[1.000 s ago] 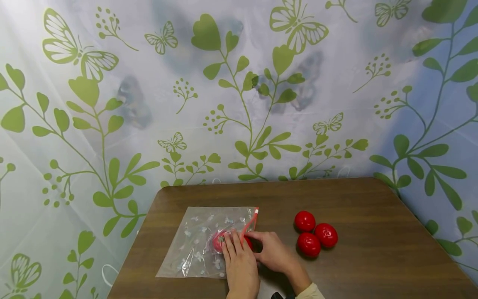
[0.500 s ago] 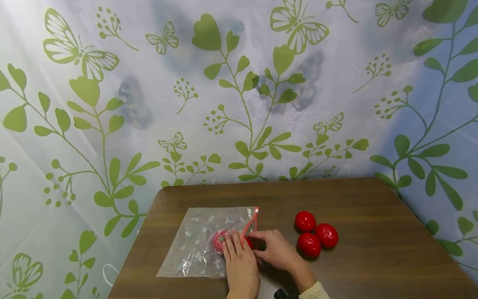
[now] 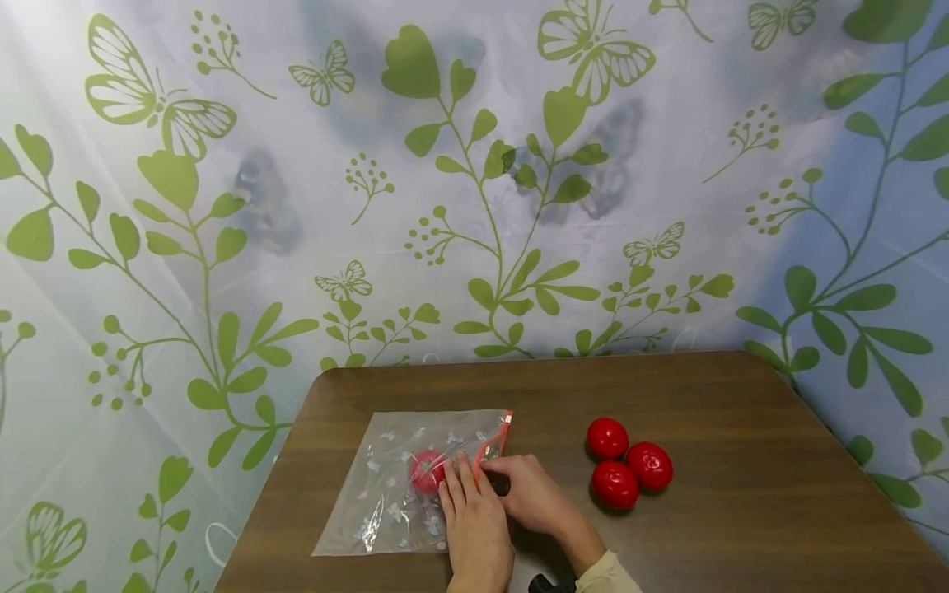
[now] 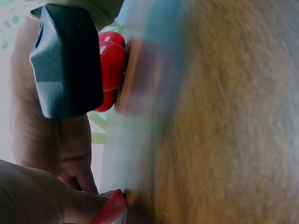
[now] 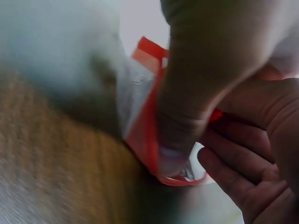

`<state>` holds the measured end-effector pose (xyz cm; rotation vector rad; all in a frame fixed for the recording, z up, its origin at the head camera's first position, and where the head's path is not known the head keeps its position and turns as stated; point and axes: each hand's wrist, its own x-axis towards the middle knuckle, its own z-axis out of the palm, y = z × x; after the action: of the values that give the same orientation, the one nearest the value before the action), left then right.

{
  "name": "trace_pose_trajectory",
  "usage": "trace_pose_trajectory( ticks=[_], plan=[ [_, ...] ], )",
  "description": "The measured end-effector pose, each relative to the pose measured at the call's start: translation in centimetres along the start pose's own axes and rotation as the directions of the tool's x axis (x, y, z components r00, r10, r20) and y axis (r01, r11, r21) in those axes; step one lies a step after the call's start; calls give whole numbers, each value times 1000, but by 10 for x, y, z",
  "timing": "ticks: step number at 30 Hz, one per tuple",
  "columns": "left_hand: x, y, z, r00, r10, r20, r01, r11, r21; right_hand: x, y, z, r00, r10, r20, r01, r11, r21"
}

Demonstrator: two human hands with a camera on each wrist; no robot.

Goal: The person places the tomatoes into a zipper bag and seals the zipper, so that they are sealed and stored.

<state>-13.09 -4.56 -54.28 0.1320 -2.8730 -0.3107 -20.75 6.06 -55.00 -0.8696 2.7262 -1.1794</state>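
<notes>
Bag (image 3: 385, 486) near tabletop's (image 3: 756, 428) left edge | we see one tomato (image 3: 426, 472) inside | three tomatoes (image 3: 641, 468) outside, toward right edge | mouth (image 5: 149, 135) unsealed | left hand (image 3: 476, 523) straight-fingered on bag | right hand (image 3: 534, 494) at mouth, grip we cannot tell

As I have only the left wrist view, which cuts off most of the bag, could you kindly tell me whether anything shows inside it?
Observer: Yes, the head view shows a red, tomato-like ball through the film of the clear bag.
Operator: Thank you; how do the fingers of the left hand lie?
Observer: In the head view they stretch straight over the bag, just right of the ball.
Operator: And is the bag's mouth closed?
Observer: No, the right wrist view shows a gap at its red edge.
</notes>
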Motion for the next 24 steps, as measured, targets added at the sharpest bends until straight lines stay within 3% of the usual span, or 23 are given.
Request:
trace_pose_trajectory(
  ticks=[6,12,19,24],
  plan=[
    [1,0,-1,1000,-2,-17,2,1000,17,3,6,11,999,27,-20,-26,999,48],
    [1,2,1,1000,-9,2,9,1000,13,-2,11,8,999,-8,-31,10,999,48],
    [0,1,1,1000,-4,20,4,1000,0,-9,11,-21,999,2,47,-11,982,190],
    [1,-2,2,1000,4,18,-4,1000,21,-18,11,-47,997,44,71,-57,977,206]
  ],
)
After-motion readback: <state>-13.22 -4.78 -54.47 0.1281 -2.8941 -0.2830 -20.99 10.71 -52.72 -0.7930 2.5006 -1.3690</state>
